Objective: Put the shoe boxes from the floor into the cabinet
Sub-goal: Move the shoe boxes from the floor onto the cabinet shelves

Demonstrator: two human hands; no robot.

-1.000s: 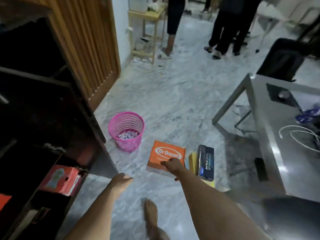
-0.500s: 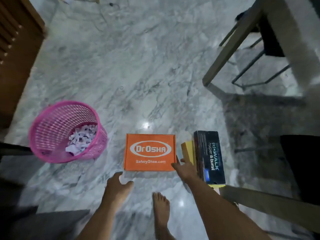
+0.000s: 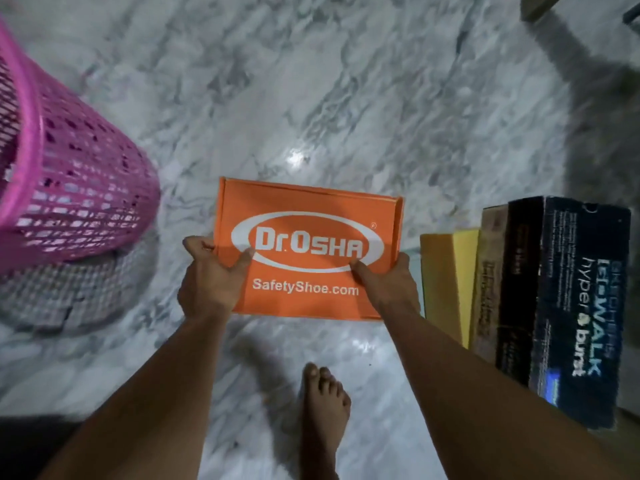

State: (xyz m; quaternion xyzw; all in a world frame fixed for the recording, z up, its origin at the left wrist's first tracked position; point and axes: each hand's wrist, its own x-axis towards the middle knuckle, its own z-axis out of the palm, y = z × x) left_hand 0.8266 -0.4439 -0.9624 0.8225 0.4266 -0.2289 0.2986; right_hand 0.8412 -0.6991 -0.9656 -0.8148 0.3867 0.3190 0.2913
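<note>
Both hands now clasp orange box — lying crosswise.

Orange box with white lettering, pink mesh basket, grey-veined marble floor, perhaps navy box.

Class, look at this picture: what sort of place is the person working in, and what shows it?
Probably a room in a home: a polished marble floor, a pink plastic wastebasket, and shoe boxes on the floor, an orange one and a dark one.
</note>
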